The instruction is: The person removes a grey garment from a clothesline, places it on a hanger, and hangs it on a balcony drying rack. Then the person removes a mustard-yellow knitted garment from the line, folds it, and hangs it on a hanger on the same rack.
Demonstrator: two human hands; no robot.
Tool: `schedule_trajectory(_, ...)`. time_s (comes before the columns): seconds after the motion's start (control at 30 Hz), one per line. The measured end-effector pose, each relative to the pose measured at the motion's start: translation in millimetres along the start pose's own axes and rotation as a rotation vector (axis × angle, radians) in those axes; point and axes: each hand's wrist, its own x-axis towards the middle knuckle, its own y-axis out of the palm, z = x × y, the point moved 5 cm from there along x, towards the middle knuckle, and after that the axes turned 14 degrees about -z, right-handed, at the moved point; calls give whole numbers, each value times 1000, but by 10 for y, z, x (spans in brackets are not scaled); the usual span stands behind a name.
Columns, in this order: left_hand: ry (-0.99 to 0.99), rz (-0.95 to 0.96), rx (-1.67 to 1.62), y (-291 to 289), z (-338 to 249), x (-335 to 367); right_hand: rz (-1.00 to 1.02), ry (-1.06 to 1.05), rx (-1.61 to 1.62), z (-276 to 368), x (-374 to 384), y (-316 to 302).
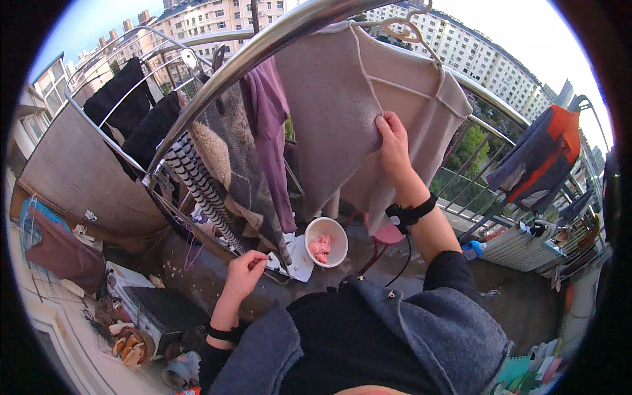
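Note:
A beige-grey knit cardigan hangs by a hanger from the metal rail, its front edge falling open. My right hand, raised at the centre right, has its thumb and fingers closed on that front edge. Lower down on the left, my left hand is closed in a pinch near the bottom of a grey and beige checked garment. What those fingers hold, if anything, is too small to make out. Between and beyond my hands stands a white bucket with a crumpled pink cloth in it.
A thick curved metal rail crosses close in front. Left of the cardigan hang a purple garment, a striped one and black clothes. A pink stool stands by the bucket. An orange and dark jacket hangs far right.

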Motion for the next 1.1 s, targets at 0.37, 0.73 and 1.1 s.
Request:
schedule_trajectory(0.37, 4, 51, 15, 128, 35, 123, -12, -91, -104, 7, -148, -225)
schedule_trajectory(0.73, -59, -18, 4, -54, 203, -4, -50, 8, -149, -309, -657, -539)
schedule_trajectory(1.1, -51, -88, -7, -300, 398, -157, 242, 92, -242, 70, -1274, -24)
